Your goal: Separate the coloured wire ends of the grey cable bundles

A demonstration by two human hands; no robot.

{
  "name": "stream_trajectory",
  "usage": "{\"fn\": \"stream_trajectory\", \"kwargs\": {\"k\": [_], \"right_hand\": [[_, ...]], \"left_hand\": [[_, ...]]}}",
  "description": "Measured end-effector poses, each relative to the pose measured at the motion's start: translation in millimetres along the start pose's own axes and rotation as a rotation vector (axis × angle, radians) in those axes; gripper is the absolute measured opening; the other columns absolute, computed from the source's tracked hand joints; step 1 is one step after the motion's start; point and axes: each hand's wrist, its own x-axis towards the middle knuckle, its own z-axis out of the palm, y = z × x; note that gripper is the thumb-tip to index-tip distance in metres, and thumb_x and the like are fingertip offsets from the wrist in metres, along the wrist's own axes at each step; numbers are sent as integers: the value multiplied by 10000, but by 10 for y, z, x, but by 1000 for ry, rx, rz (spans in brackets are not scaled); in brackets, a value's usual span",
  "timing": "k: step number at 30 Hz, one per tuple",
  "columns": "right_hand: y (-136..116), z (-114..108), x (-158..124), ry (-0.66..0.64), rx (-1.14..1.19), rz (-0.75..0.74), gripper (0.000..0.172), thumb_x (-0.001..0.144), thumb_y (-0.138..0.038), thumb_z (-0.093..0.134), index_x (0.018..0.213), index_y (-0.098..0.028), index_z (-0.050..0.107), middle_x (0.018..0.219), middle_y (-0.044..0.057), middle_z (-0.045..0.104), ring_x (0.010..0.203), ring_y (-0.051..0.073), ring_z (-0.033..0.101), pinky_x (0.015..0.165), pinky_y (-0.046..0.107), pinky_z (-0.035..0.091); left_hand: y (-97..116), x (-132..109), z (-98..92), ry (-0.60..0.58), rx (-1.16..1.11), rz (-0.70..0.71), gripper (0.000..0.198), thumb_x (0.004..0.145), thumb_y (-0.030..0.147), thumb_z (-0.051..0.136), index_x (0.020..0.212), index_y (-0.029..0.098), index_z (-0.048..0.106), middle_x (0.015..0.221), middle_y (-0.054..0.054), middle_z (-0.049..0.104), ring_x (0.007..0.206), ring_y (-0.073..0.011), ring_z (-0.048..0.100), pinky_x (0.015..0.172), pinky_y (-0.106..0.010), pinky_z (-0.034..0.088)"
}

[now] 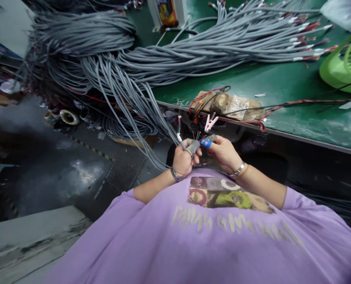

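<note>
Left grip: my left hand [183, 158] is closed in a fist round one grey cable [179, 139], its capped fingertips pressed on the sheath. The stripped end stands up just above my knuckles.
Right grip: my right hand [223, 153] has thumb and forefinger pinched shut on the thin wires [198, 135], a blue cap on the thumb tip.
Where the work sits: between both hands, just below the bench edge and close to my chest.
Edges: the bench [296, 118] ends in a pale lip running down to the right. A pink clip [210, 122] hangs at that lip, just above my fingers.
Open room: dark floor [45, 157] to my left. My shirt [211, 236] fills the space below my wrists.
Crowding: the cable bundle [169, 55] spills off the bench's left end and drapes beside my left hand.
Hard to make out: how many thin wires I hold, and what lies under the bench in shadow.
Cut off: a green fan [341, 67] at the right border.
Surface: worn green top carrying a wrapped block [237, 105] with red leads.
Room: a tape roll [69, 117] lies among the clutter beneath the bundle.
</note>
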Motion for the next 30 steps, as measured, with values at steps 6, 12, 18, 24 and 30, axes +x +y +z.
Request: {"fn": "stream_trajectory", "kwargs": {"k": [6, 12, 18, 24, 30], "right_hand": [[-10, 3, -41, 3, -22, -23, 496, 433, -481, 961, 640, -172, 632, 541, -55, 541, 487, 66, 394, 482, 246, 289], [-5, -2, -79, -38, -24, -12, 488, 460, -467, 956, 642, -174, 611, 573, -51, 543, 515, 67, 412, 495, 241, 311], [-46, -38, -82, -73, -49, 20, 488, 468, -479, 941, 655, -167, 615, 542, -58, 526, 507, 58, 402, 505, 228, 321], [-139, -83, -46, -88, 0, 59, 482, 501, -487, 925, 770, -177, 672, 607, -49, 548, 551, 75, 449, 532, 232, 376], [-108, -112, -19, -92, 17, 56, 397, 509, -409, 931, 731, -181, 694, 575, -53, 551, 539, 73, 437, 540, 233, 366]], "left_hand": [[-2, -10, 9, -6, -25, 23, 389, 716, 494, 762, 734, 187, 524, 559, 55, 603, 338, -42, 447, 328, -185, 219], [-12, -10, 9, 6, -59, 32, 394, 703, 490, 782, 735, 187, 533, 545, 54, 599, 332, -49, 448, 324, -185, 214], [3, 1, -12, -2, -58, 53, 373, 716, 461, 769, 703, 189, 513, 506, 72, 558, 314, -41, 402, 325, -188, 228], [6, 0, -18, -33, -23, 8, 392, 686, 482, 789, 723, 186, 534, 514, 66, 563, 317, -41, 398, 329, -188, 225], [8, 10, -36, -94, -15, -22, 383, 698, 473, 784, 724, 183, 535, 516, 63, 573, 314, -40, 400, 318, -184, 231]]}}
